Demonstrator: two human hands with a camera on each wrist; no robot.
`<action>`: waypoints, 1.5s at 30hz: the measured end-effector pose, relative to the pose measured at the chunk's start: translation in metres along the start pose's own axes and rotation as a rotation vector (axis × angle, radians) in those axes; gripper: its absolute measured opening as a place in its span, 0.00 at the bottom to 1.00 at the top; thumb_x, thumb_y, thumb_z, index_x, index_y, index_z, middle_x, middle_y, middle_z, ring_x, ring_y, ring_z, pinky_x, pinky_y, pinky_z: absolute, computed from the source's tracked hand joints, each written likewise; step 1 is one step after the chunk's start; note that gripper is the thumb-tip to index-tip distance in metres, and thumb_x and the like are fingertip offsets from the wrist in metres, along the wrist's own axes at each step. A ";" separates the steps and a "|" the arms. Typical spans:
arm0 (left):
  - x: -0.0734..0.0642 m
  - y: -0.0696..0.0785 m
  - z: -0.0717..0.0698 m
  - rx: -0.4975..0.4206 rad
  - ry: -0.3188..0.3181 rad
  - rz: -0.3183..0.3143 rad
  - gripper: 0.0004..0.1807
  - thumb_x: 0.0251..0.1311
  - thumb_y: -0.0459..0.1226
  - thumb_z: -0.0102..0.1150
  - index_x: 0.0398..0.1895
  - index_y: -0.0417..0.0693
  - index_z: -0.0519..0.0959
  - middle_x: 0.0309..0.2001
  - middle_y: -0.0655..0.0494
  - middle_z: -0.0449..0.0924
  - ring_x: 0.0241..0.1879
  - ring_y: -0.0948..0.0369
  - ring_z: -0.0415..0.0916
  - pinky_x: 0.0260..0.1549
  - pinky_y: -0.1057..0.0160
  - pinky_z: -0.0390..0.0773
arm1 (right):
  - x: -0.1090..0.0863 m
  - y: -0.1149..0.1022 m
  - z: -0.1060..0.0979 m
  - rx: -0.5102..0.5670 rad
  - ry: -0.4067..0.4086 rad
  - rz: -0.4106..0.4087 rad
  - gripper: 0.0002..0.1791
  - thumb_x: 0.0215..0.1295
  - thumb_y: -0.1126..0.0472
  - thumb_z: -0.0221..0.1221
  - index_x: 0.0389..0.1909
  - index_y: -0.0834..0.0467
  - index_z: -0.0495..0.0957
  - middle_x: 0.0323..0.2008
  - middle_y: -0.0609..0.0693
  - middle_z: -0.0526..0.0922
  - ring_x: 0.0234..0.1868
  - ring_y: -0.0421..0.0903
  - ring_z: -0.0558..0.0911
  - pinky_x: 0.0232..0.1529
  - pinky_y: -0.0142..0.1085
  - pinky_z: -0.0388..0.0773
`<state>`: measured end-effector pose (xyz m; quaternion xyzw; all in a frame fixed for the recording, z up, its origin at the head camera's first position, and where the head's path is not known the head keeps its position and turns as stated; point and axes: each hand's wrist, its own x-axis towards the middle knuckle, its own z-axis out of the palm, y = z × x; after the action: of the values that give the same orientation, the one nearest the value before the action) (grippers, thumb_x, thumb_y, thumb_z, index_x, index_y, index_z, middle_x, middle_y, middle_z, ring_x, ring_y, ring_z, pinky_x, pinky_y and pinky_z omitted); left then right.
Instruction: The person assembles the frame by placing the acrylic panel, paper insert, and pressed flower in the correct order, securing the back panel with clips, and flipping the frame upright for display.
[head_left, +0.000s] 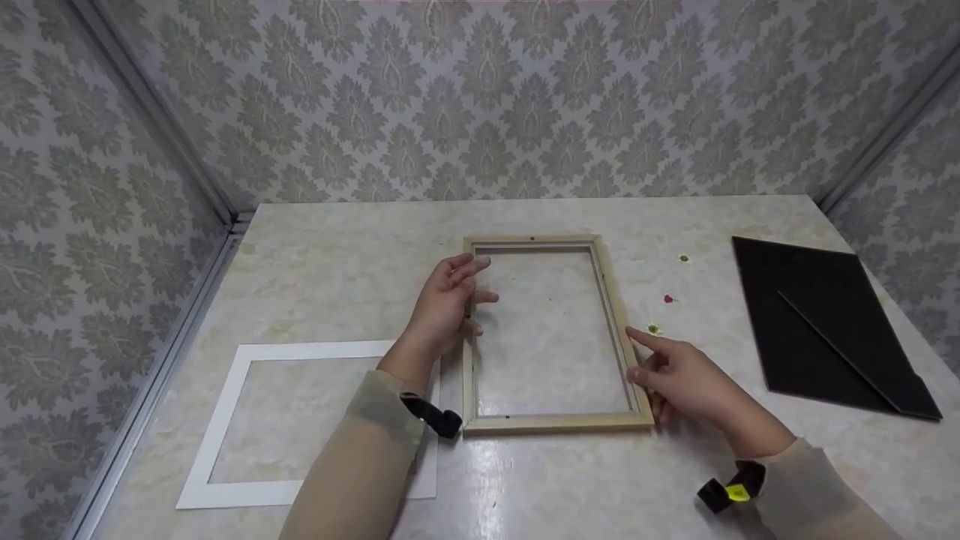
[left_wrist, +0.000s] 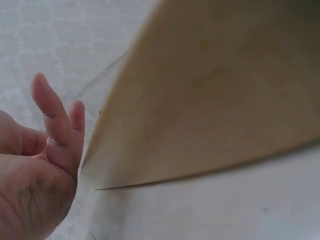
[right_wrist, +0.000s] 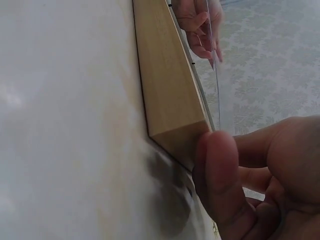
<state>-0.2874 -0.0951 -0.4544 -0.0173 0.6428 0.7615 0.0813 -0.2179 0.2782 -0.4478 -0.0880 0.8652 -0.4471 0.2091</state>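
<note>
A light wooden picture frame [head_left: 559,424] lies on the table in front of me, its long sides running away from me. Just above it, a clear sheet [right_wrist: 218,95] shows edge-on in the right wrist view; from the head it is almost invisible. My left hand [head_left: 448,300] holds the sheet near the frame's left rail, fingers spread over the opening. At the right rail, my right hand [head_left: 686,375] pinches the sheet's edge between thumb and fingers, close to the near corner. The frame's side fills much of the left wrist view.
To the left lies a white mat border [head_left: 225,495], partly under my left forearm. A black backing board [head_left: 795,300] with a slanting flap is at the right. Small pressed flowers, including a red one [head_left: 668,299], lie between frame and board. Patterned walls [head_left: 487,97] enclose the table.
</note>
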 end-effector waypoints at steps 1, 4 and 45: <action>0.000 -0.002 0.000 0.000 -0.003 -0.004 0.29 0.92 0.35 0.43 0.90 0.49 0.59 0.83 0.60 0.74 0.52 0.61 0.87 0.20 0.67 0.82 | -0.001 0.001 0.002 0.005 0.001 0.002 0.43 0.85 0.59 0.64 0.92 0.55 0.56 0.41 0.57 0.86 0.21 0.48 0.85 0.26 0.44 0.89; -0.001 -0.005 0.001 0.003 -0.001 -0.009 0.29 0.92 0.35 0.43 0.90 0.49 0.59 0.83 0.58 0.74 0.51 0.61 0.88 0.19 0.67 0.82 | -0.003 0.003 0.004 0.015 0.004 0.005 0.43 0.85 0.60 0.64 0.92 0.56 0.56 0.42 0.57 0.86 0.21 0.48 0.85 0.26 0.44 0.89; 0.002 -0.005 0.000 0.281 0.115 0.070 0.35 0.76 0.32 0.65 0.85 0.40 0.71 0.70 0.44 0.79 0.46 0.62 0.86 0.35 0.68 0.87 | -0.003 -0.003 0.001 0.012 -0.001 0.026 0.41 0.86 0.59 0.61 0.93 0.53 0.55 0.43 0.57 0.85 0.20 0.47 0.83 0.26 0.46 0.89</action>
<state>-0.2885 -0.0944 -0.4594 -0.0269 0.7469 0.6641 0.0195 -0.2150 0.2766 -0.4445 -0.0758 0.8635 -0.4496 0.2156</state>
